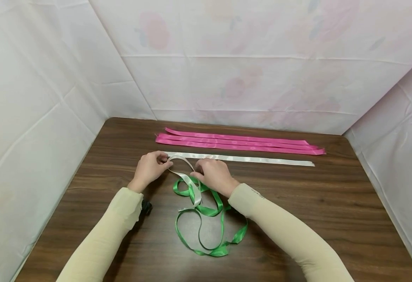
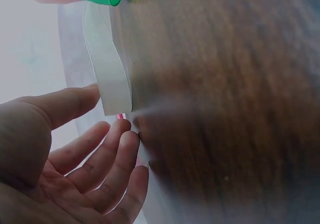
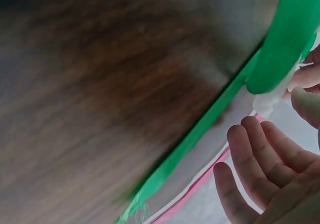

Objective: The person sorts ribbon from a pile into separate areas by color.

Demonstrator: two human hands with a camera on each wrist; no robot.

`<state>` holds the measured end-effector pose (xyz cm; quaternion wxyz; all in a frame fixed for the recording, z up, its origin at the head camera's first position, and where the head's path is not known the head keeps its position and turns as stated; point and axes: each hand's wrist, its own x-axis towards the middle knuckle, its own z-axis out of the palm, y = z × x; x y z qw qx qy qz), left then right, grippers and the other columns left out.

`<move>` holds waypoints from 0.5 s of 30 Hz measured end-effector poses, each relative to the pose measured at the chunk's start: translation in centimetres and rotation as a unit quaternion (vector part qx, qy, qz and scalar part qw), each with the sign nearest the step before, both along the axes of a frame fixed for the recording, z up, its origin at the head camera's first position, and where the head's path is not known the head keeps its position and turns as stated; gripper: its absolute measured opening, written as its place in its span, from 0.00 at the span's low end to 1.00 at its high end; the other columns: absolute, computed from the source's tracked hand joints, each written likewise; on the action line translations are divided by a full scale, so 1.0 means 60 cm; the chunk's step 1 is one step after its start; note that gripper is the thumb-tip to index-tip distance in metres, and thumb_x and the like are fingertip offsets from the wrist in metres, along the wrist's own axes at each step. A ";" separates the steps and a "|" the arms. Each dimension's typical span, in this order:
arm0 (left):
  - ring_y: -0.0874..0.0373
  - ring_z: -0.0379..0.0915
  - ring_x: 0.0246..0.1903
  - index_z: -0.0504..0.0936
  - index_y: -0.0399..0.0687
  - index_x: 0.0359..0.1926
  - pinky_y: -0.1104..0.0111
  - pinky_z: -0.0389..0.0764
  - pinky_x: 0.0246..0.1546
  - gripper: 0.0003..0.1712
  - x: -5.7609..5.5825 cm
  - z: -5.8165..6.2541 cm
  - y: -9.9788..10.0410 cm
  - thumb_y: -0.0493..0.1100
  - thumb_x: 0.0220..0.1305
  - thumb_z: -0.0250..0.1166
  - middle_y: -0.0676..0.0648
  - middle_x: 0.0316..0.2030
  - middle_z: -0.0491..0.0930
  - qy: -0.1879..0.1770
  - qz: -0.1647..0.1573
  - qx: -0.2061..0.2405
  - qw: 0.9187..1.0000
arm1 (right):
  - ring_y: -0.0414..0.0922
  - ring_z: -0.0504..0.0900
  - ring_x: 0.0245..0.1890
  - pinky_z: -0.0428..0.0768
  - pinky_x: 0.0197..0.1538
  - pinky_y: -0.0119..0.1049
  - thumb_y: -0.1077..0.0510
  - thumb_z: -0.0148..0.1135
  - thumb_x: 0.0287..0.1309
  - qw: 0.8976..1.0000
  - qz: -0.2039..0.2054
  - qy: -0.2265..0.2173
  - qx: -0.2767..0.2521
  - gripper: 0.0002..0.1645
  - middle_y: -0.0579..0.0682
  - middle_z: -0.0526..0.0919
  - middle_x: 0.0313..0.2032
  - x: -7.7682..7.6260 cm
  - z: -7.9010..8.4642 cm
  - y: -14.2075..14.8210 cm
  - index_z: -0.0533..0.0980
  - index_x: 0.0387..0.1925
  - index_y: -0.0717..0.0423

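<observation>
My left hand (image 1: 151, 167) is at the left end of a straight white ribbon (image 1: 241, 158) lying across the table. In the left wrist view its thumb is beside the edge of a loose white ribbon (image 2: 112, 79), the other fingers loosely bent and apart from the thumb. That loose white ribbon (image 1: 192, 190) curls between my hands, over a tangled green ribbon (image 1: 211, 211). My right hand (image 1: 214, 175) is beside the white loop. In the right wrist view, a gap separates its thumb from its loosely bent fingers, near green ribbon (image 3: 285, 39) and a white end.
Several pink ribbons (image 1: 241, 143) lie side by side along the back of the dark wooden table (image 1: 315, 219). Pale printed cloth (image 1: 255, 78) stands behind the table and at both sides. A small black object (image 1: 146, 207) shows at my left wrist.
</observation>
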<state>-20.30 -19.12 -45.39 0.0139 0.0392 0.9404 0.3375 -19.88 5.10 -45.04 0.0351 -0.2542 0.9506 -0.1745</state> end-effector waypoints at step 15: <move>0.55 0.79 0.28 0.90 0.39 0.41 0.63 0.77 0.35 0.07 0.001 -0.005 0.012 0.38 0.65 0.71 0.44 0.30 0.88 0.009 -0.029 -0.019 0.999 | 0.41 0.85 0.33 0.82 0.33 0.38 0.56 0.65 0.68 1.000 0.001 0.013 0.011 0.07 0.46 0.89 0.34 0.005 -0.009 0.003 0.88 0.36 0.50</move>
